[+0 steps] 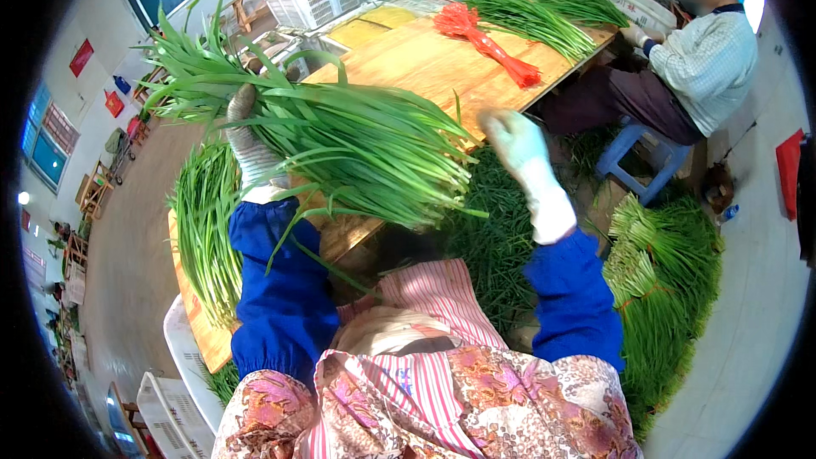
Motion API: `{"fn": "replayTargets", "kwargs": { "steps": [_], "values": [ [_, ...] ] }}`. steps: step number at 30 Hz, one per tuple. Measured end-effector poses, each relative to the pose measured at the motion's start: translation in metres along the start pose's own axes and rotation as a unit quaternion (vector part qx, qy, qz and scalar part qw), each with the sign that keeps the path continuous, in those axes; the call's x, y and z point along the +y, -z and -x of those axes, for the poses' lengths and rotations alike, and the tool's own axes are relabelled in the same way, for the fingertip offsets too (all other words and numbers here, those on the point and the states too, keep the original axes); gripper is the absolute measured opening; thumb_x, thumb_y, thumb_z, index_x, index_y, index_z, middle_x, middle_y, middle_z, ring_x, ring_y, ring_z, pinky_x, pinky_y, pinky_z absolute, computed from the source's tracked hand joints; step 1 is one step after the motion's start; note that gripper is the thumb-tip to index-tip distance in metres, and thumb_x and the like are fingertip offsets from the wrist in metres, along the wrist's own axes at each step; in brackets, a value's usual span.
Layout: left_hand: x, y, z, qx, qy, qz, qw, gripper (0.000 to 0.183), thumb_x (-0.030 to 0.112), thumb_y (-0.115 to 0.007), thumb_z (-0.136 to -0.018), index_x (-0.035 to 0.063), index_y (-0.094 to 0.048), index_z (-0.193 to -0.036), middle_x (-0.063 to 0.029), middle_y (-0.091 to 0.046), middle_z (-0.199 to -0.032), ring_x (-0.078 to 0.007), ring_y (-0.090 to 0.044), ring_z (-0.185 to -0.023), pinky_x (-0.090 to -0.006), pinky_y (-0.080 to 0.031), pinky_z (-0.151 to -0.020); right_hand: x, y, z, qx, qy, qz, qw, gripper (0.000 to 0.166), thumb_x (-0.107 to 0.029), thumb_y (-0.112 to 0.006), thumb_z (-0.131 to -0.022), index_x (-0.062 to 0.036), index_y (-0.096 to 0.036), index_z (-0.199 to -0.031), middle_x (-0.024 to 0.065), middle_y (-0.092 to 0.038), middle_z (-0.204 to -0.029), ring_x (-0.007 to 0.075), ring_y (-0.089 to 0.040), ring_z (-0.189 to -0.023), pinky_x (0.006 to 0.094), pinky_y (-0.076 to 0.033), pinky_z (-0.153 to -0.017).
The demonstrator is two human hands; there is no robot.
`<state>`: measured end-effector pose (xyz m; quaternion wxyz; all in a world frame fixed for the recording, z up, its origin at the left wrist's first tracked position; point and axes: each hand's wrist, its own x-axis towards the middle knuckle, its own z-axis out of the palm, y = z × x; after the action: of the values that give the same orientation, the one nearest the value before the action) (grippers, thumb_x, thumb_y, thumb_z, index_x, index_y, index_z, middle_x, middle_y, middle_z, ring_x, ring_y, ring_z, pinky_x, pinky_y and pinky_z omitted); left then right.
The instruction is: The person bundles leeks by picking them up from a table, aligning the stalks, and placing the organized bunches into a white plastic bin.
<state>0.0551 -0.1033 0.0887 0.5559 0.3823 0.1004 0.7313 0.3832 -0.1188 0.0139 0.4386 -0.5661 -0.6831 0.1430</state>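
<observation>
A large bunch of green Chinese chives (376, 146) is gripped by my left hand (245, 121), in a soiled knit glove, near its leafy end. The pale cut ends point right, toward my other side. My right hand (516, 140), in a white glove, is raised just past those ends and apart from them. Its fingers are blurred; I see nothing in it. Below the bunch is the wooden table (382, 70). Another pile of chives (207, 229) lies on the table's left part, beside my left sleeve.
Red plastic ties (484, 44) and more chives (535, 19) lie on the table's far side. A co-worker (701, 70) sits at right on a blue stool (641, 156). Tied chive bundles (663, 287) and loose leaves (491, 236) cover the floor. White crates (312, 0) stand behind.
</observation>
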Motion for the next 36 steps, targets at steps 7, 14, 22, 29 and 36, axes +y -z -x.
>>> {"fn": "replayTargets", "kwargs": {
  "steps": [7,14,22,29,36],
  "values": [
    [0.006,-0.006,0.004,0.001,-0.006,-0.045,0.999,0.042,0.025,-0.065,-0.079,0.0033,-0.055,-0.113,-0.0176,-0.064,-0.098,-0.0293,-0.065,-0.088,-0.0426,-0.057,-0.075,0.01,-0.021,0.002,-0.053,-0.029,0.275,0.96,0.03,-0.033,-0.062,-0.081,-0.0046,-0.068,-0.091,0.0198,-0.065,-0.089,0.0328,-0.063,-0.086,0.0422,-0.049,-0.076],
    [0.009,0.017,-0.001,0.035,0.047,0.007,0.998,0.037,0.024,-0.062,-0.081,0.0002,-0.057,-0.109,-0.0202,-0.064,-0.102,-0.0323,-0.065,-0.089,-0.046,-0.057,-0.077,0.068,-0.029,0.058,-0.151,0.01,-0.169,0.974,0.059,-0.034,-0.061,-0.084,0.0004,-0.046,-0.13,0.0205,-0.048,-0.132,0.0322,-0.045,-0.123,0.0365,-0.035,-0.103],
    [0.0,0.036,0.003,0.172,0.032,-0.035,0.984,0.029,0.025,-0.054,-0.087,0.0022,-0.061,-0.104,-0.014,-0.065,-0.1,-0.0279,-0.064,-0.088,-0.0424,-0.053,-0.08,0.071,-0.053,0.083,-0.083,-0.164,-0.374,0.909,0.021,-0.021,-0.051,-0.091,-0.0029,-0.06,-0.093,0.0018,-0.058,-0.071,0.0112,-0.051,-0.051,0.0243,-0.043,-0.05],
    [0.001,0.038,0.001,0.171,0.061,-0.026,0.983,0.028,0.022,-0.055,-0.085,0.0008,-0.061,-0.102,-0.0157,-0.065,-0.099,-0.0286,-0.065,-0.084,-0.0415,-0.055,-0.079,0.08,-0.069,0.085,-0.031,0.02,-0.283,0.958,0.039,-0.02,-0.062,-0.084,0.0013,-0.053,-0.115,0.0082,-0.06,-0.096,0.0147,-0.058,-0.081,0.0278,-0.046,-0.075],
    [0.0,0.055,-0.002,0.117,0.058,-0.02,0.991,0.026,0.02,-0.056,-0.084,-0.0008,-0.061,-0.1,-0.0166,-0.066,-0.095,-0.0293,-0.065,-0.083,-0.0415,-0.055,-0.078,0.038,-0.055,0.092,-0.187,-0.143,-0.493,0.838,0.027,-0.019,-0.057,-0.087,0.0016,-0.058,-0.103,0.0066,-0.06,-0.079,0.0135,-0.056,-0.065,0.0302,-0.048,-0.067]
  ]
}}
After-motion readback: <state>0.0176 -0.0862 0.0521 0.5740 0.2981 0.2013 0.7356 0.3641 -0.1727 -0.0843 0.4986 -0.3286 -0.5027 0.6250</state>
